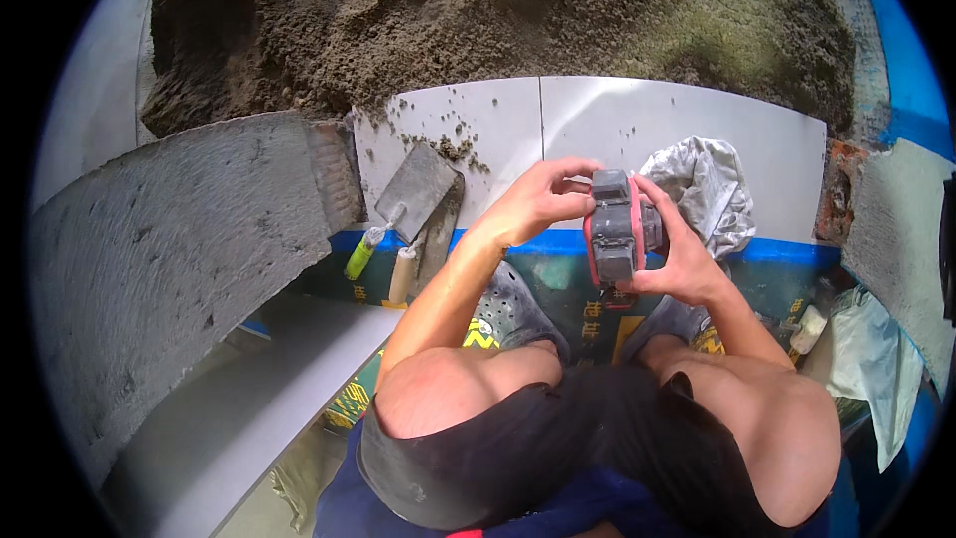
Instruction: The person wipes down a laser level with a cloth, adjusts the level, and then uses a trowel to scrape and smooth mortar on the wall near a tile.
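Observation:
Between my two hands, above my feet, is a black and red laser level (613, 234) with boxy protruding housings. My left hand (543, 201) has its fingers closed on the upper left end. Gripping the other side and lower end is my right hand (687, 257), thumb at the bottom and fingers toward the top. Just behind the right hand, a crumpled silver-grey cloth bag (709, 194) lies on a white tile (757, 125). A mortar-smeared trowel (416, 189) with a green-yellow handle rests left of my left hand. Near it is a second tool with a pale handle (403, 274).
Rough damp sandy mortar (498, 15) spreads beyond the white tiles. Crumbs of it lie on the left tile (488, 120). Large grey slabs (199, 239) flank the left side, with a pale board (279, 389) below. A whitish bag (866, 359) lies at right.

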{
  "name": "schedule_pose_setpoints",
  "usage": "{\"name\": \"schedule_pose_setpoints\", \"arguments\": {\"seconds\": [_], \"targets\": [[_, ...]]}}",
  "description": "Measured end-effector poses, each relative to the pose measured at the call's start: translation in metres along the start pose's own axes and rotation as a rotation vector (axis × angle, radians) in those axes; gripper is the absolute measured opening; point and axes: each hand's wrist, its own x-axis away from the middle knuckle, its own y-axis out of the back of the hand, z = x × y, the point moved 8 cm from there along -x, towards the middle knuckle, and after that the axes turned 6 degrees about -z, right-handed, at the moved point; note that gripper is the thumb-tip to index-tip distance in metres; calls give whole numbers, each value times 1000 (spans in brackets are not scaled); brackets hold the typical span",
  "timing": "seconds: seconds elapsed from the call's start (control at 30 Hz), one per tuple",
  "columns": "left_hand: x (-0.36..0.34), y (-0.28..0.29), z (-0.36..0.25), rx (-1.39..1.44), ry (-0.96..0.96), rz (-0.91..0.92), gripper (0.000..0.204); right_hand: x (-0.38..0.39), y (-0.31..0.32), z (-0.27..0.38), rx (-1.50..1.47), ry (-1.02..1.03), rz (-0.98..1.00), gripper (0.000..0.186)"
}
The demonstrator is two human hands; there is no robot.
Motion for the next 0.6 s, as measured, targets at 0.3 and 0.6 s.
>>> {"name": "schedule_pose_setpoints", "arguments": {"seconds": [0.3,0.6], "targets": [[-10,-4,23,-53,85,-9,53,5,-1,-5,64,-63,14,125],[-8,3,40,173,155,-170,66,4,-11,-8,41,-94,42,124]]}}
